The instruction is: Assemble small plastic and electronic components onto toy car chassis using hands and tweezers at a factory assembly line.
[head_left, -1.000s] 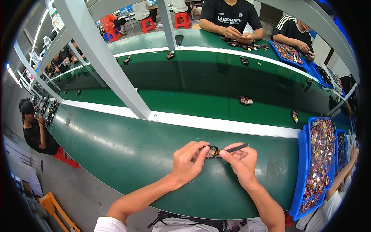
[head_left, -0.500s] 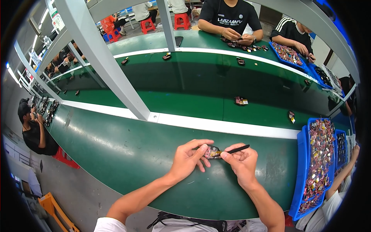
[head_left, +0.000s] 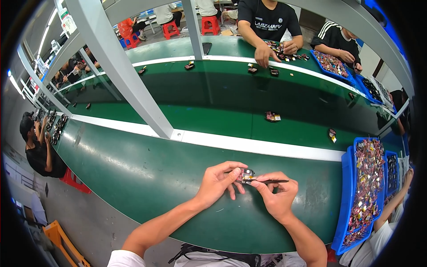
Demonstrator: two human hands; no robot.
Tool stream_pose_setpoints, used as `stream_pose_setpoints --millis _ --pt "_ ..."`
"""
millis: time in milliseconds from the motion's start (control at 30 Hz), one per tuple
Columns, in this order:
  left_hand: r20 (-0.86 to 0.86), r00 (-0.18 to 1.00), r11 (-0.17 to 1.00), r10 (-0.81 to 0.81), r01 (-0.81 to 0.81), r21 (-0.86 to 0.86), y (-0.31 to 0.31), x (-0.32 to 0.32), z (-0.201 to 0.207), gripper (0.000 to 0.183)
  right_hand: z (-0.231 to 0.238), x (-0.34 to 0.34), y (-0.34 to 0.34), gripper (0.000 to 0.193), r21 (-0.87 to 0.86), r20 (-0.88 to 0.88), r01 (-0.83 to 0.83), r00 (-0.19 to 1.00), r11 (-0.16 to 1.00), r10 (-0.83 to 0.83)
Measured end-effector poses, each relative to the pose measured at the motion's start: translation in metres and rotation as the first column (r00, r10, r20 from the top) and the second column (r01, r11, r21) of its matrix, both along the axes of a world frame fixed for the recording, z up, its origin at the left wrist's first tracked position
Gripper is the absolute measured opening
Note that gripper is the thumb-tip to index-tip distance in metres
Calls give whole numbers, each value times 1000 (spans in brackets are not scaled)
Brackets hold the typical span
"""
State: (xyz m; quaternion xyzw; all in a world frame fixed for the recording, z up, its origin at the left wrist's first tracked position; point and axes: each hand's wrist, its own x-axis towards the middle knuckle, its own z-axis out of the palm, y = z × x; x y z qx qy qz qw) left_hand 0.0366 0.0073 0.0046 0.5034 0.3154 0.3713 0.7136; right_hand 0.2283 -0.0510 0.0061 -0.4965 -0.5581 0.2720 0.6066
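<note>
Above the green tabletop my left hand (head_left: pixel 215 183) pinches a small black-rimmed housing (head_left: pixel 247 173) by its left side, thumb on top. Inside the housing show reddish parts and a pale yellowish piece, too small to name. My right hand (head_left: pixel 280 198) grips a thin black tweezer-like tool (head_left: pixel 278 181) between thumb and fingers. The tool lies nearly level, its tip at the lower part of the housing and its back end sticking out to the right. Whether the tip touches a part I cannot tell.
A blue bin (head_left: pixel 349 200) full of small reddish parts stands at the right. Beyond a white rail (head_left: pixel 249 146), a green conveyor belt (head_left: pixel 200 113) carries several small assemblies. A grey post (head_left: pixel 120 66) rises left of centre. Co-workers sit across the belt and at both sides.
The tool in my right hand has tipped from slanting upward to nearly level. Pieces on the belt have shifted slightly left. A co-worker opposite has reached a hand to the belt, by another assembly.
</note>
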Motion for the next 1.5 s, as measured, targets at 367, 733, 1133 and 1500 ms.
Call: stream_pose_setpoints --millis 367,733,1133,1500 --pt "8 1000 1000 -2 2 -2 -1 2 0 35 -1 1 0 12 -7 -7 -5 1000 1000 5" --pt "-1 999 999 34 -33 25 -3 4 0 33 -2 2 -1 12 -49 -13 25 1000 998 -26" --pt "-65 993 994 99 -95 62 -4 5 5 31 -4 3 1 14 -51 -42 24 999 998 -26" --pt "-60 993 993 106 -102 54 -5 4 2 31 -2 0 1 15 73 90 -9 996 997 2"
